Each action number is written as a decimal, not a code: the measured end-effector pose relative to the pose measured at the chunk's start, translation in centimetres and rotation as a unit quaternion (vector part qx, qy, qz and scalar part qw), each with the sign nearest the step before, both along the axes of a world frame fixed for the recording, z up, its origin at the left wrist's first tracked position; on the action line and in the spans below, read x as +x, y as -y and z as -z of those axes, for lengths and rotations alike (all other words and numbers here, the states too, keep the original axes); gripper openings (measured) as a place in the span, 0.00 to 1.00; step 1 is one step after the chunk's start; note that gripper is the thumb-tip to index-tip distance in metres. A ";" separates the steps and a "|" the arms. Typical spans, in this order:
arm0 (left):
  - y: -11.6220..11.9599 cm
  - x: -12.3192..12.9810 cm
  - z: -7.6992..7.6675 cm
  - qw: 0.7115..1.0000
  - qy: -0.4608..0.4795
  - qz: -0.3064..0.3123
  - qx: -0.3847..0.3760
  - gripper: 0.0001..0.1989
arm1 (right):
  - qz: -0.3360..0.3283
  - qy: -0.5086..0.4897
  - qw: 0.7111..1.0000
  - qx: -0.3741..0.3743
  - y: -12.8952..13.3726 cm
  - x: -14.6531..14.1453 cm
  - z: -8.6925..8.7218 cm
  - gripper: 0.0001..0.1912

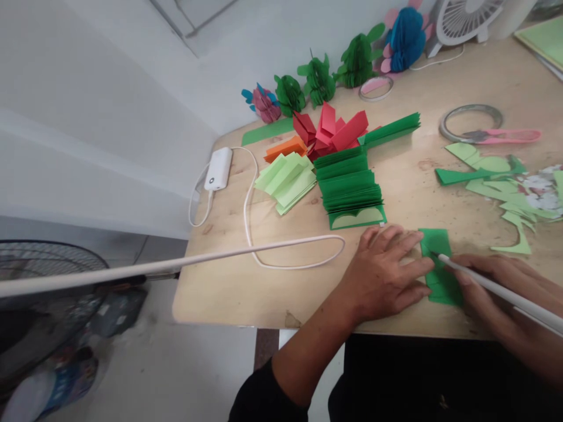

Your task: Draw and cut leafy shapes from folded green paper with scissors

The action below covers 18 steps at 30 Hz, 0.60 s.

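A dark green paper piece (440, 287) lies near the table's front edge, with faint curved lines on it. My left hand (387, 275) rests flat, fingers spread, its tips pressing the paper's left side. In my right hand (497, 299) is a white pen (488, 284), its dark tip touching the green paper. Just beyond my left hand sits a stack of folded green paper strips (349, 181). On the stack's near end lies a light green scalloped paper shape (357, 218).
Folded red (329, 132), light green (288, 181) and orange papers (285, 149) lie farther back. Several paper honeycomb figures (319, 82) line the wall. Pink-handled scissors (512, 136), a tape roll (470, 120) and paper scraps (505, 193) are at right. A white cable (299, 266) crosses the left.
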<state>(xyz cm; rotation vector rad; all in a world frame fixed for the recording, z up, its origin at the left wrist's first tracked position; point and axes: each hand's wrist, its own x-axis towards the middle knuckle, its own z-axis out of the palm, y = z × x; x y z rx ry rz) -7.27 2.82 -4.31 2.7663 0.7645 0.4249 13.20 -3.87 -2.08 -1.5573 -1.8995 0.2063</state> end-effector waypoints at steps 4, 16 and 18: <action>0.0 0.0 0.0 1.000 -0.010 0.001 -0.005 0.21 | -0.004 0.008 1.000 0.009 0.2 0.1 0.2 0.08; 0.0 0.0 -0.1 1.000 -0.015 0.002 -0.007 0.21 | -0.004 0.019 1.000 0.018 0.1 0.2 -0.2 0.07; 0.0 0.0 -0.2 1.000 -0.018 0.002 -0.008 0.21 | -0.002 0.021 1.000 0.013 0.0 0.3 -0.2 0.08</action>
